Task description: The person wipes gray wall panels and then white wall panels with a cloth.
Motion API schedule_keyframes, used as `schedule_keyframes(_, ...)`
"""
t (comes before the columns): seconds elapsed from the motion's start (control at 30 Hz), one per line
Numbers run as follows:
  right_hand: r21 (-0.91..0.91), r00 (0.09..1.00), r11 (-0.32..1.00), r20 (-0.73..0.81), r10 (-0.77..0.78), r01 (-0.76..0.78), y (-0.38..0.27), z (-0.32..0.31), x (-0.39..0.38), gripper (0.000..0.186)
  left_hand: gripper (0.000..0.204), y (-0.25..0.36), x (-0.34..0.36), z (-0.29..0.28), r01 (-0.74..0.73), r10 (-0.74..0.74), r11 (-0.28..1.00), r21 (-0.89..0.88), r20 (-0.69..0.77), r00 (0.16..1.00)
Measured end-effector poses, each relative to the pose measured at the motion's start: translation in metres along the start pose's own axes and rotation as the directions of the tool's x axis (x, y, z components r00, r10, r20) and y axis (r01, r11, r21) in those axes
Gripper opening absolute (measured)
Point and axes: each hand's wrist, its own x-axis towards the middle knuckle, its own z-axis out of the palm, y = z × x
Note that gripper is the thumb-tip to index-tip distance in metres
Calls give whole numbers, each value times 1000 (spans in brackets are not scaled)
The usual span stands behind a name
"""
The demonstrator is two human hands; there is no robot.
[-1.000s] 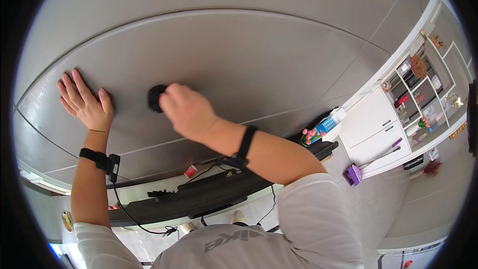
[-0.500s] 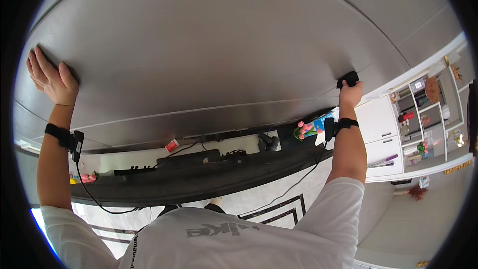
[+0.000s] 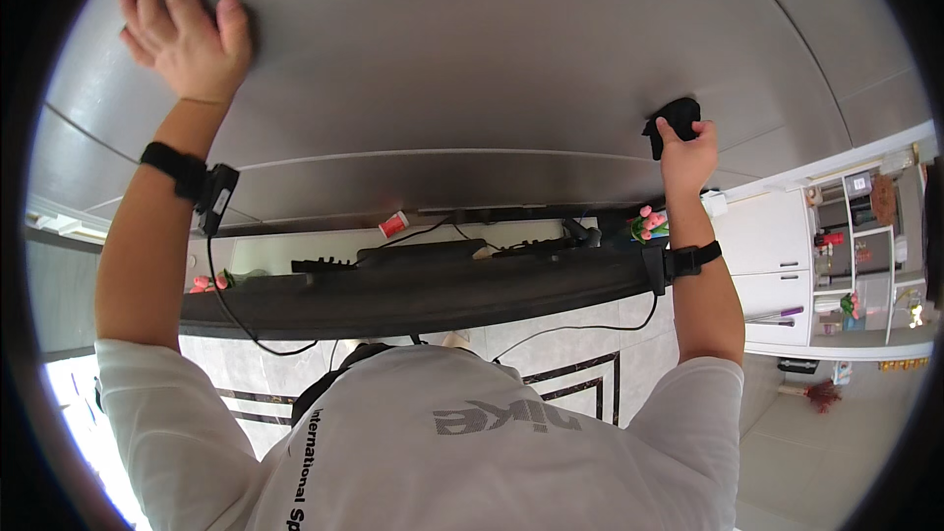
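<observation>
Against the broad grey wall panel (image 3: 442,59), my left hand (image 3: 187,44) rests high on the left, fingers spread and empty. My right hand (image 3: 688,152) grips a black cloth or pad (image 3: 680,110) on the panel at the right, above a thin seam. Black straps with small devices and wires circle both wrists. Below the panel runs a long dark screen-like bar (image 3: 413,305), with a red and white can (image 3: 393,223) behind it.
Pink flowers stand at the left (image 3: 202,282) and right (image 3: 649,224) of the shelf below. At the right are white cabinets (image 3: 767,226) and open shelving (image 3: 854,182) with small ornaments. A tiled floor with a dark border pattern (image 3: 570,383) shows below.
My right hand and the black pad have swept from mid-panel to the right, then slightly upward. My left hand stays spread on the panel, now higher in view. The camera's view has shifted.
</observation>
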Motion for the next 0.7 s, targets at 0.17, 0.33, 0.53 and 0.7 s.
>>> schedule_keyframes(0.17, 140, 972, 977, 149, -183, 163, -101, -3, -56, 51, 66, -44, -4, 3, -68, 127, 921, 383, -130, 983)
schedule_keyframes(0.33, 337, 920, 895, 157, -360, 293, -201, 9, -113, 46, 76, 6, 5, -24, 28, -47, 990, 140, 129, 991)
schedule_keyframes(0.53, 396, 931, 874, 110, -349, 281, -258, 27, -152, 45, 79, 5, 1, -30, 86, -101, 990, 110, 146, 984)
schedule_keyframes(0.7, 404, 867, 806, 58, -495, 433, -256, 23, -148, 40, 79, 1, 6, -23, 73, -83, 993, 96, 108, 991)
